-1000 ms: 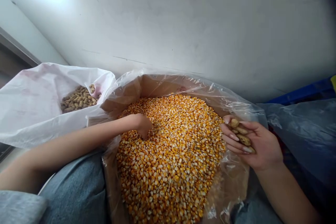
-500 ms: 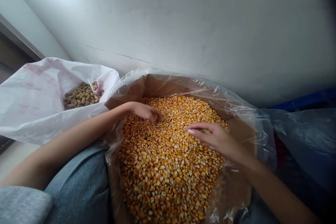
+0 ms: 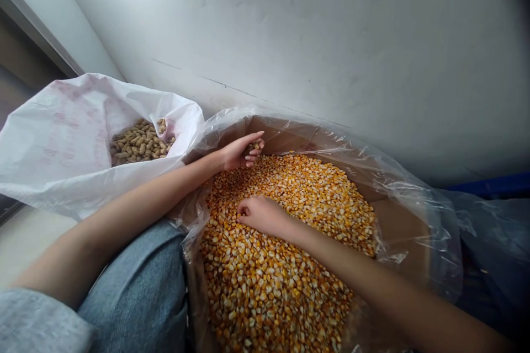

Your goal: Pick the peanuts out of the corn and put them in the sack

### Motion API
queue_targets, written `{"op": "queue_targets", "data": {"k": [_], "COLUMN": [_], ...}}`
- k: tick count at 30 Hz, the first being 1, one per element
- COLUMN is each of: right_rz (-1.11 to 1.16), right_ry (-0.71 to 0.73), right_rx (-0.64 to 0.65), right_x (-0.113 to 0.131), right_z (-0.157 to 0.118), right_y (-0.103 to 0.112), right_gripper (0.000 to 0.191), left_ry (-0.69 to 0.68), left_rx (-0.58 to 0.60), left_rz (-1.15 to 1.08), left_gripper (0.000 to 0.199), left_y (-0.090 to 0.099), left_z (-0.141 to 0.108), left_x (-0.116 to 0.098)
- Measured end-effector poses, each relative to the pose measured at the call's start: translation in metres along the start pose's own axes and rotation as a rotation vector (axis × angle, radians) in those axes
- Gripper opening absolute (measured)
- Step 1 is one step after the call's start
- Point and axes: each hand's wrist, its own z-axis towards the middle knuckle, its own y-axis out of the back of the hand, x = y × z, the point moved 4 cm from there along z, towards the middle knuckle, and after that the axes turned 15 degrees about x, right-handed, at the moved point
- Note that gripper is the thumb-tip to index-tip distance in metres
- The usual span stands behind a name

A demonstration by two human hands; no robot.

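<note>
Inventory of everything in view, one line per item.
dried corn kernels: countless, yellow-orange, filling the box
cardboard box: one, brown, centre
plastic liner: one, clear, draped over the box rim
peanuts in shell: a heap, tan, inside the sack
woven sack: one, white with faded pink print, left of the box
plastic sheet: one, blue-grey, right of the box
wall: one, white, behind everything
jeans: one pair, blue, lower left
left hand: one, over the corn's far edge, holding a few peanuts
right hand: one, on the corn, fingers curled

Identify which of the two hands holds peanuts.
The left hand, raised with peanuts between its fingers; the right hand rests curled on the shelled corn.
</note>
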Motion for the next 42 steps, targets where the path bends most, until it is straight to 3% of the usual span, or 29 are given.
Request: {"op": "queue_targets", "data": {"k": [4, 8, 13, 17, 22, 29, 33, 35, 38, 42], "right_rz": [0.314, 0.676, 1.312, 1.61, 1.737, 1.771, 1.791, 1.796, 1.811, 1.838], "right_ry": [0.015, 0.048, 0.184, 0.379, 0.533, 0.559, 0.534, 0.526, 0.521, 0.502], "right_rx": [0.008, 0.069, 0.157, 0.192, 0.198, 0.084, 0.064, 0.065, 0.057, 0.035], "right_x": [-0.014, -0.025, -0.036, -0.04, -0.038, -0.042, -0.044, -0.045, -0.047, -0.052], "right_z": [-0.006, -0.01, -0.018, -0.022, -0.026, -0.025, -0.023, -0.023, -0.022, -0.021], "right_y": [0.006, 0.01, 0.013, 0.022, 0.029, 0.03, 0.029, 0.029, 0.029, 0.03], "right_gripper": [0.026, 0.025, 0.016, 0.013, 0.01, 0.011, 0.013, 0.014, 0.017, 0.017], "left_ry": [0.101, 0.308, 0.614, 0.732, 0.71, 0.688, 0.7, 0.666, 0.509, 0.336], "left_rx": [-0.006, 0.016, 0.328, 0.391, 0.4, 0.372, 0.452, 0.476, 0.376, 0.243], "left_rz": [0.528, 1.149, 1.389, 1.407, 1.451, 1.423, 1.382, 1.288, 1.076, 0.515], "left_gripper": [0.037, 0.028, 0.023, 0.019, 0.013, 0.01, 0.012, 0.014, 0.021, 0.029], "left_y": [0.012, 0.016, 0.005, 0.003, 0.002, 0.0, 0.002, 0.002, 0.001, -0.001], "left_z": [0.006, 0.005, 0.001, 0.002, 0.003, 0.001, 0.0, 0.0, 0.002, 0.0], "left_x": [0.014, 0.02, 0.038, 0.052, 0.055, 0.052, 0.054, 0.051, 0.037, 0.022]}}
